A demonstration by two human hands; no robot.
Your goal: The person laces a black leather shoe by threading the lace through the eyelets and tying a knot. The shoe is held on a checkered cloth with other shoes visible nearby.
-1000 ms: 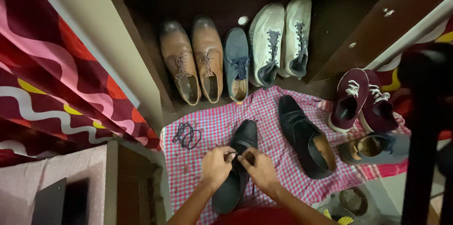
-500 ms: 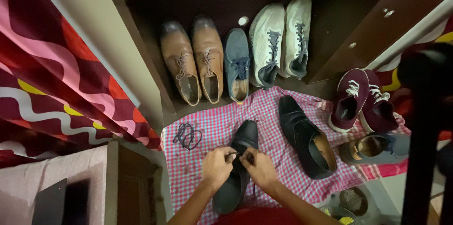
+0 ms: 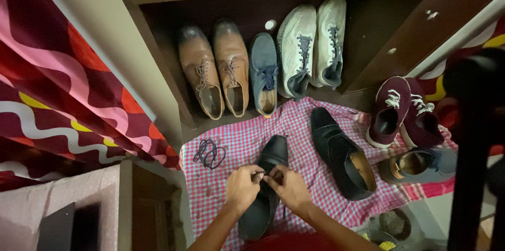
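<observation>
Left hand [image 3: 241,187] and right hand [image 3: 289,189] meet over throat of black leather dress shoe [image 3: 263,188], fingertips pinched together at lacing; what they pinch too small to tell. Shoe lies directly under fingers on red-and-white checked cloth [image 3: 239,143]. Loose dark coiled shoelace [image 3: 209,152] left of fingers, apart. Matching black leather shoe [image 3: 342,153] right of fingers. Tan leather brogues [image 3: 214,69] on dark wooden shelf beyond fingertips.

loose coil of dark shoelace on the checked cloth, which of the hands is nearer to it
Left. The left hand works at the black shoe, just right of and below the loose shoelace. The right hand sits on the shoe's far side, farther away.
</observation>
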